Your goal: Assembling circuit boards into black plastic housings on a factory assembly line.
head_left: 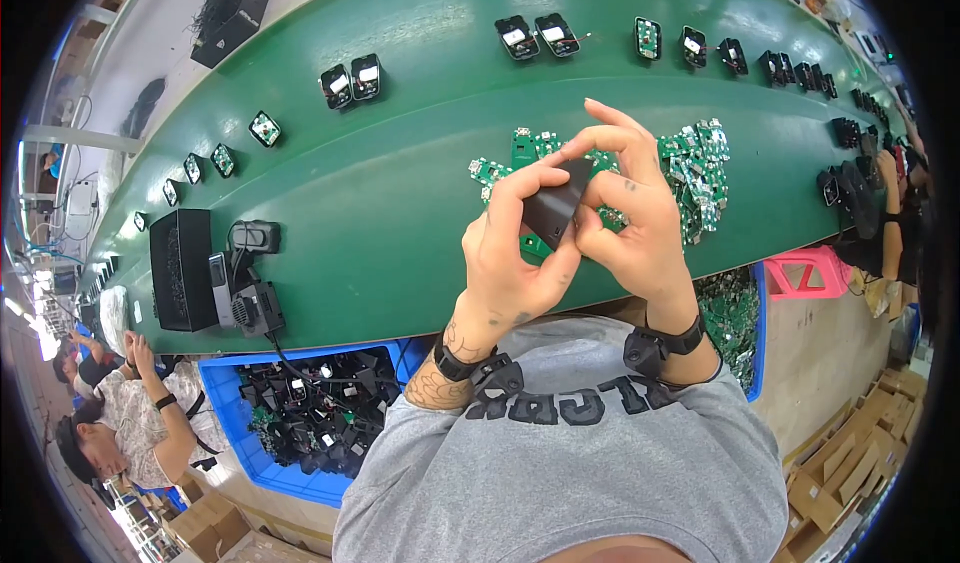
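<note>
Between both hands, above the green bench, is a small black plastic case (553,206), tilted with one corner toward me. My left hand (510,228) grips it from the left, thumb below and fingers along its upper edge. From the other side my right hand (630,208) pinches its right edge, its index finger reaching up. Whatever the case has inside is hidden from view. Beneath and beyond my hands lies a heap of green circuit boards (700,178), partly covered by them.
Black housings with boards (517,38) sit in a row along the bench's (400,193) far side. Left stand a long black box (182,268) and a corded black device (258,308). Blue bins (260,468) of parts and a pink stool (805,275) are below. People work at both sides.
</note>
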Tool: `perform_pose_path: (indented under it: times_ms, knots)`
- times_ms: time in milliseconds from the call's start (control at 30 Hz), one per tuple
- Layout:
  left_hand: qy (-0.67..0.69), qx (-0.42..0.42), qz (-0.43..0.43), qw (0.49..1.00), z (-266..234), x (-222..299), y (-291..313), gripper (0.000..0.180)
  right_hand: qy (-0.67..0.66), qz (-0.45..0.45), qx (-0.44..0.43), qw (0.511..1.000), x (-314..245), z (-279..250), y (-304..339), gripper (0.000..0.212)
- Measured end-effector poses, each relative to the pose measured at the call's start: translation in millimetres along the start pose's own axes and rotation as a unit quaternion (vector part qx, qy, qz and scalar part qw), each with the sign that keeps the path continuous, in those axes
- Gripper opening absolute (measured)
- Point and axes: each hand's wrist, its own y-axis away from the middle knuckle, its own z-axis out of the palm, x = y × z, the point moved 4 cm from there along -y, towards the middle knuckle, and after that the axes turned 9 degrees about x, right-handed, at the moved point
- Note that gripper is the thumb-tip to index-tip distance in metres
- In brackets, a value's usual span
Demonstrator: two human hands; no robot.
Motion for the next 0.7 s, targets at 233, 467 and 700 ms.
perform_pose_path:
  times_ms: [233, 467, 700]
  knots:
    - [-0.032, 0.009, 0.040, 0.999, 6, -1, 4, 0.051, 0.077, -0.002, -0.034, 0.996, -2, 0, 0, 0.007]
    - [0.201, -0.052, -0.391, 0.897, 1, -39, -6, 0.032, 0.119, -0.079, -0.019, 0.990, 10, -16, -1, 0.022]
    - [0.182, -0.153, -0.468, 0.851, -4, -38, -9, 0.030, 0.073, -0.225, -0.114, 0.965, -1, -18, 0, 0.029]
